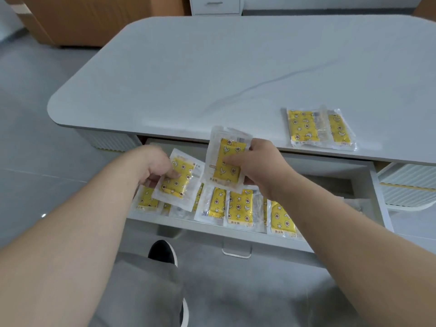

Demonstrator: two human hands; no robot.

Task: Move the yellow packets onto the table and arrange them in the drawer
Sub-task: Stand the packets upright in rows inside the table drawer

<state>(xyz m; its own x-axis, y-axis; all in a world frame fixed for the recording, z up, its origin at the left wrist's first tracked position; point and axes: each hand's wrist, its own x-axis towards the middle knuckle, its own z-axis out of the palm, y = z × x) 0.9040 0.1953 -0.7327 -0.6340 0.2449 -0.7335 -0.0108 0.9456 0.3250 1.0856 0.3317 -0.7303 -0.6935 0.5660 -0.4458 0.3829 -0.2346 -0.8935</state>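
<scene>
The left hand (158, 169) pinched the left packet (175, 180) by one side, thumb on its face, over the left end of the drawer (200, 228). The right hand (254, 166) gripped the right packet (227, 159) nearly upright, thumb across its yellow panel, above the drawer's middle. Beneath them a row of packets (239, 208) lay overlapping along the drawer's front wall. Two more packets (318, 128) sat overlapped on the table (236, 67), close to its near edge.

The wrappers looked slick and each hold took only one side, so a packet could slip out. It might drop onto the row and knock it further askew, or go past the front wall to the floor (35, 138). The pair on the table lay near enough to the edge that a brushing arm might push them off.

The right forearm (330, 220) covered the row's right end, so the count could not be told. The left fingers were hidden under their packet. The drawer's back ran beneath the tabletop — unseen. The print was too blurred to read, and whether the right hand held one packet or two stacked was unclear.
</scene>
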